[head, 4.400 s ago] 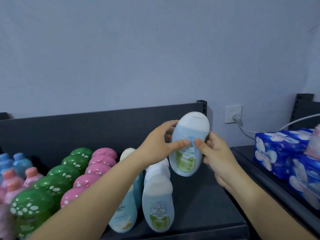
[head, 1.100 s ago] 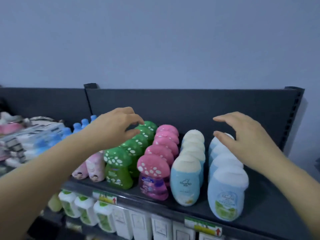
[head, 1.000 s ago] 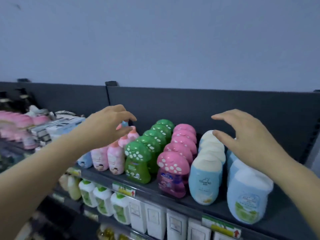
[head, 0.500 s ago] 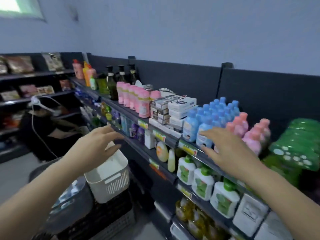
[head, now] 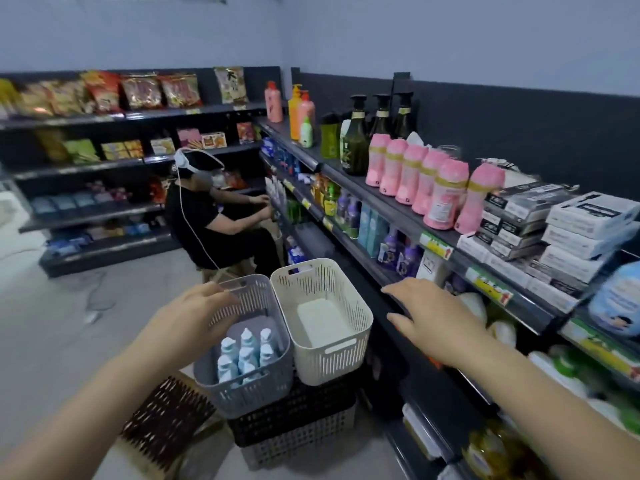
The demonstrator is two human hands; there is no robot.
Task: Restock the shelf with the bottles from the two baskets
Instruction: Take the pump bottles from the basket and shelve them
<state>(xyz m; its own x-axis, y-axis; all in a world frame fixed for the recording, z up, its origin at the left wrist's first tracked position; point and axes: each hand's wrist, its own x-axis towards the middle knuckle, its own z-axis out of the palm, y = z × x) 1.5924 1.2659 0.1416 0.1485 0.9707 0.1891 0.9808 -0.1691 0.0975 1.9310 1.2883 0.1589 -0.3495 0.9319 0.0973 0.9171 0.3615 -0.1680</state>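
Now, poised low beside the shelf (head: 398, 216).
Left hand (head: 194, 323) loosely spread at gray basket's (head: 256, 386) left rim (pale blue bottles (head: 247, 355) inside); right hand (head: 436, 323) spread, empty, beside white basket (head: 332, 362).

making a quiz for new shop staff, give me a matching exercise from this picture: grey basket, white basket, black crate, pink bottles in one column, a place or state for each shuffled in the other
Column one
1 grey basket
2 white basket
3 black crate
4 pink bottles

Column two
a in a row on the top shelf
b holds pale blue bottles
c nothing inside
d underneath both baskets

Pairs: 1-b, 2-c, 3-d, 4-a
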